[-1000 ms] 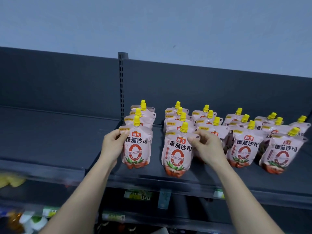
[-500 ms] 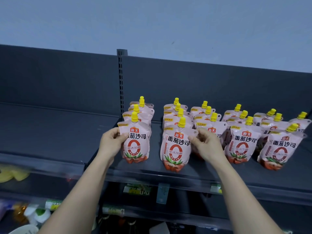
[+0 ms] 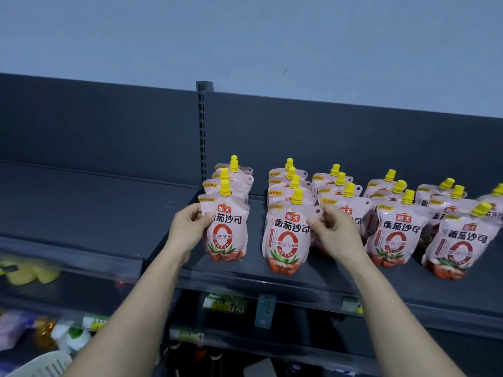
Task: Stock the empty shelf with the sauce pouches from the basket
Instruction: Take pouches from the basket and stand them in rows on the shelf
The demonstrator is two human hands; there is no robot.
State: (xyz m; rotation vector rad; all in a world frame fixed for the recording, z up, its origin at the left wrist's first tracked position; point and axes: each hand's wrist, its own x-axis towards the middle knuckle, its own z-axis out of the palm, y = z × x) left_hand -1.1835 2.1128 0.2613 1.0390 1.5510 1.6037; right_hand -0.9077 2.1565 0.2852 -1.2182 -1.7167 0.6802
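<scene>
Mid-frame, on the dark shelf (image 3: 272, 280): left grip (image 3: 187, 231) pinches edge of leftmost front pouch (image 3: 227, 232); right grip (image 3: 336, 234) pinches top corner of neighbouring front pouch (image 3: 285, 240).

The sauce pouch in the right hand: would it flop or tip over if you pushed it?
Probably squishy, not stiff: the pouch bulges at its sides, and the right hand pinches its thin top corner. It may tip easily, standing on a narrow bottom with a yellow cap up top.
</scene>
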